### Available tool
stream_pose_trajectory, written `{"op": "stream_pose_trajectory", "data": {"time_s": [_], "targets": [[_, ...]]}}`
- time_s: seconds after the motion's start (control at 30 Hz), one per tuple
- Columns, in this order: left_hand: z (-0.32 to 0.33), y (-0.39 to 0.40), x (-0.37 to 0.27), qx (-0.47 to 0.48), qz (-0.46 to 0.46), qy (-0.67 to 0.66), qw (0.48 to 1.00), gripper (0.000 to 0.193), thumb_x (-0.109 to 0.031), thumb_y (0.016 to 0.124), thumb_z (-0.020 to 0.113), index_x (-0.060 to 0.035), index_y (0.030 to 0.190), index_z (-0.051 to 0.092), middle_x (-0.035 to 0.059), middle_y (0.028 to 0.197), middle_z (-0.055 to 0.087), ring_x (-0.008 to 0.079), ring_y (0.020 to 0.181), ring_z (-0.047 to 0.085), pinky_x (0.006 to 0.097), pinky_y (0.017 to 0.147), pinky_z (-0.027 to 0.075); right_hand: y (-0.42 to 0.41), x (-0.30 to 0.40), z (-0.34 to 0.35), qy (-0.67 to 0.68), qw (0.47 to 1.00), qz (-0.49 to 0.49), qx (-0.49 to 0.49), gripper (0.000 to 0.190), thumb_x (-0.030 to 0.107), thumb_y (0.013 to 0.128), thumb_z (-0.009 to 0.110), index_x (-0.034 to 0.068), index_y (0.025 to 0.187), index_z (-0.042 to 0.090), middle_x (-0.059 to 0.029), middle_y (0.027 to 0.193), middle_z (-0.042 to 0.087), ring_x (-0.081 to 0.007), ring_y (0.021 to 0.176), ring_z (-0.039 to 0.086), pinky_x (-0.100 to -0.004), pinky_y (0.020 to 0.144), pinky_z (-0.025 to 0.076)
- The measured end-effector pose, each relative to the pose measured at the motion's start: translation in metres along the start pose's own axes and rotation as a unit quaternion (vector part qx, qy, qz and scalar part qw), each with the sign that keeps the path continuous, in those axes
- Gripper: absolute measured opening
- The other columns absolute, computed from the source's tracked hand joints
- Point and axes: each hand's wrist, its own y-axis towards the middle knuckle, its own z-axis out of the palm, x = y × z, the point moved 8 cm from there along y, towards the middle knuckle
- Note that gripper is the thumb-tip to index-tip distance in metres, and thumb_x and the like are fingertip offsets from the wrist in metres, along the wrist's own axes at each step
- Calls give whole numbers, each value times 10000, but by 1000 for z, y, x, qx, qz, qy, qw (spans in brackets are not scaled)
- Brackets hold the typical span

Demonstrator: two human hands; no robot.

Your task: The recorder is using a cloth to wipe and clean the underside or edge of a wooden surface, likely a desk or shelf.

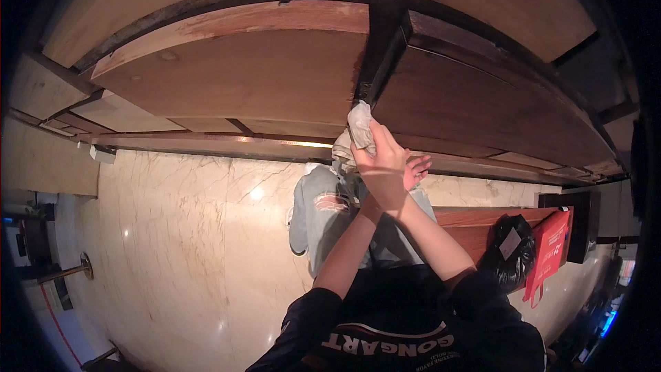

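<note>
My right hand (pixel 381 157) grips a crumpled white cloth or paper wad (pixel 361 119). The wad meets the lower end of a dark-stained upright strip (pixel 383 44) between two wooden panels. To its left is a lighter brown panel (pixel 258 75) topped by a pinkish, bare-looking wood strip (pixel 289 16); to its right, a darker brown panel (pixel 465 90). My forearms cross, and my left hand (pixel 417 170) shows behind the right wrist, fingers apart and holding nothing visible. Just below the wad is a beige bundled item (pixel 343 149), partly hidden; its kind is unclear.
Pale veined marble floor (pixel 175 227) spreads to the left below the long woodwork. On a reddish wooden bench (pixel 459 221) at the right sit a black plastic bag (pixel 508 253) with a white label and a red carrier bag (pixel 548 248). A rope barrier (pixel 54 307) stands far left.
</note>
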Motion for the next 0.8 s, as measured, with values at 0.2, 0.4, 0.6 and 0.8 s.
{"op": "stream_pose_trajectory", "data": {"time_s": [0.2, 0.4, 0.6, 0.8], "targets": [[-9, -7, -10, -75, -13, -10, 997, 189, -342, 960, 549, -227, 1108, 527, 190, 1335, 483, 327, 1212, 480, 418, 987, 416, 10, -2, 1, 56, 995, 75, 24, 433, 62, 730, 681, 6, 1155, 622, -185, 1014, 675, -322, 898, 686, -352, 754, 548], [-30, -13, 1, -72, -21, -52, 996, 220, -358, 972, 524, -203, 1128, 532, 192, 1338, 482, 335, 1197, 493, 422, 981, 424, 64, 79, -67, 61, 984, -111, -124, 467, 1, 717, 759, -41, 1155, 603, -143, 1041, 679, -213, 915, 673, -309, 835, 515], [-28, -6, 0, -52, -16, -67, 996, 253, -363, 982, 503, -185, 1159, 530, 194, 1341, 481, 343, 1188, 499, 428, 980, 428, 44, 77, -48, -28, 959, -226, -167, 442, 34, 699, 674, -38, 1129, 600, -152, 740, 548, -286, 608, 568, -343, 535, 474], [4, -8, -12, -30, 17, -36, 999, 307, -369, 987, 489, -162, 1213, 502, 176, 1353, 474, 321, 1197, 494, 418, 997, 417, -14, -10, 14, -42, 995, -89, 2, 620, 8, 649, 666, 24, 1249, 511, -209, 947, 610, -406, 783, 632, -417, 651, 524]]}}
